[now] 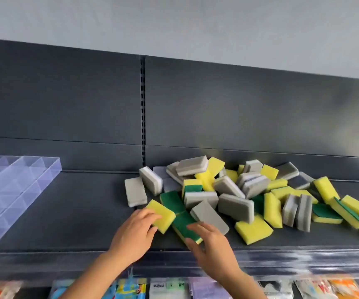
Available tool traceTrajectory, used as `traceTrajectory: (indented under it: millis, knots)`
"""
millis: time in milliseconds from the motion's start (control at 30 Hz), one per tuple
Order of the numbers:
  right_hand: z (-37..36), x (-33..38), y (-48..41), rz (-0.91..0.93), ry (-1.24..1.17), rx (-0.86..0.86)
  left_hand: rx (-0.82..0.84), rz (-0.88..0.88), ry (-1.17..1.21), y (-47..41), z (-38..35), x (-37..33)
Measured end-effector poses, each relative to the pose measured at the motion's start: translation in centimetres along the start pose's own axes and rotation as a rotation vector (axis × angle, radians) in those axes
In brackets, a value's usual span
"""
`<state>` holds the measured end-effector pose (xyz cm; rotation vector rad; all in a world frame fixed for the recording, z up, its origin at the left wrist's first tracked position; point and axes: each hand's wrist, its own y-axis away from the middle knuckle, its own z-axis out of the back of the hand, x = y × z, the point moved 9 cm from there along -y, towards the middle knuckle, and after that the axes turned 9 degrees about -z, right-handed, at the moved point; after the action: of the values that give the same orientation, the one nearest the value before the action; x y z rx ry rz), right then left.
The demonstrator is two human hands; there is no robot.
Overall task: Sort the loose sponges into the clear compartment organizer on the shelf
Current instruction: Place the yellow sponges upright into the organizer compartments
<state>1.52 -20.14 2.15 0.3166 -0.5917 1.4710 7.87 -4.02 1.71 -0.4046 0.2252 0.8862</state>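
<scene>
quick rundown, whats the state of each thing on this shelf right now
clear plastic compartment organizer, open-topped, on the left of the dark shelf, compartments in view empty
heap of loose grey and yellow-green sponges, unsorted, piled on the right
yellow foam sponge, tilted, gripped by the left hand
green-topped yellow sponge, green side up, pinched by the right hand
hanging packets, below the shelf, blurred

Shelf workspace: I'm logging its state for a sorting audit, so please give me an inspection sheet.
Surface: dark grey shelf.
Job's things: clear organizer at left, visible compartments empty; sponge pile at right, grey and yellow-green.
Clutter: nothing seen.
Hands: left hand grips a yellow sponge; right hand grips a green-topped sponge.
Cables: nothing seen.
Surroundings: slotted back panel; packaged goods hanging below.
</scene>
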Motion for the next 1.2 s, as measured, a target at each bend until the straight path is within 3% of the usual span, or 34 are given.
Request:
traceTrajectory:
  millis: [100, 233, 567, 733, 967, 1200]
  knots:
    - [-2.1, 0.8, -1.7, 0.026, 0.176, 0.069, 0.109, -0.067, -0.156, -2.0, -2.1, 0.1]
    - [-4.7, 0.0, -2.8, -0.053, 0.399, 0.168, 0.23, -0.053, -0.19, -3.0, -4.2, 1.3]
    - [-4.8, -0.1, -5.4, -0.104, 0.579, 0.126, 0.247, 0.022, -0.382, -4.5, -2.1, 1.3]
    - [-3.5, -0.5, -6.1, -0.097, 0.43, 0.102, 0.091, 0.107, -0.141, -3.6, -0.7, 2.4]
    - [-0.1, 0.8, -6.4, -0.033, -0.064, -0.113, -0.197, 0.254, 0.198, -0.2, 2.8, 4.3]
    - [-2.6, 6.0, -6.7, 0.069, -0.439, -0.11, -0.494, 0.409, 0.348, 6.6, 6.6, 7.3]
